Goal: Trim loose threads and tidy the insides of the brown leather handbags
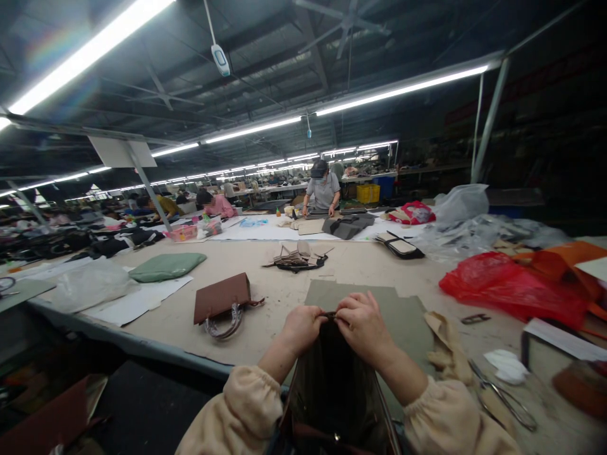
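A dark brown bag (339, 385) stands open-mouthed right in front of me, its dark inside facing up. My left hand (303, 325) pinches the far rim of the bag between thumb and fingers. Close beside it, my right hand (363, 322) grips the same rim, fingers bent over the edge. Both hands are almost touching. Under and beyond them lies a grey-green sheet (403, 309) on the table. To the left, a reddish-brown handbag (222, 297) lies on the table with its wrapped handle (224, 325) toward me.
Scissors (507, 395), a white crumpled tissue (506, 366) and tan fabric (448, 344) lie at right. Beyond them is a red plastic bag (502, 287). A green pouch (167, 266) sits at left. Across the table (265, 253) a person (323, 189) works with flat pieces.
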The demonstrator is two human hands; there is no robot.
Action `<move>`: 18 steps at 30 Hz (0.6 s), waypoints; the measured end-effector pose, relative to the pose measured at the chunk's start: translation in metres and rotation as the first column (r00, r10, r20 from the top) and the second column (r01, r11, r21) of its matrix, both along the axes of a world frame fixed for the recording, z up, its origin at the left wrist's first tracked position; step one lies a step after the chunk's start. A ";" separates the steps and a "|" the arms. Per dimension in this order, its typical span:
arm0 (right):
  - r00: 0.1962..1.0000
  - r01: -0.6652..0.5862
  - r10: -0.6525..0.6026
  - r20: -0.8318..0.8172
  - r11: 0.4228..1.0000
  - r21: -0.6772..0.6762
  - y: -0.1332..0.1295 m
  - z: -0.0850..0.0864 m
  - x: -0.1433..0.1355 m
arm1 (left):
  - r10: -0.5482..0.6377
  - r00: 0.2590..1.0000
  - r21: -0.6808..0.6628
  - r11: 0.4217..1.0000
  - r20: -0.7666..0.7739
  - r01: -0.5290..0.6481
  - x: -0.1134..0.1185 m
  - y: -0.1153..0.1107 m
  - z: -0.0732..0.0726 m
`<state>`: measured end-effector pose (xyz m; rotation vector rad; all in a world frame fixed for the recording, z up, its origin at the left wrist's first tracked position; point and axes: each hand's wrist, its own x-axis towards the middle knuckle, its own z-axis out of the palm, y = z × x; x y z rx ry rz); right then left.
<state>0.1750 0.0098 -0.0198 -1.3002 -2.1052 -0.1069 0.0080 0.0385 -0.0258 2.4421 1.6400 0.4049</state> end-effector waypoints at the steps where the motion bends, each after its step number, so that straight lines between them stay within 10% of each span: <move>1: 1.000 0.004 -0.004 -0.002 1.000 0.002 0.000 0.000 0.000 | 0.004 1.000 -0.003 1.000 0.001 -0.004 0.000 0.000 0.001; 18: 0.996 0.091 -0.092 0.009 0.996 0.017 0.001 -0.002 -0.004 | -0.004 1.000 0.055 0.999 0.016 0.003 0.001 -0.002 -0.001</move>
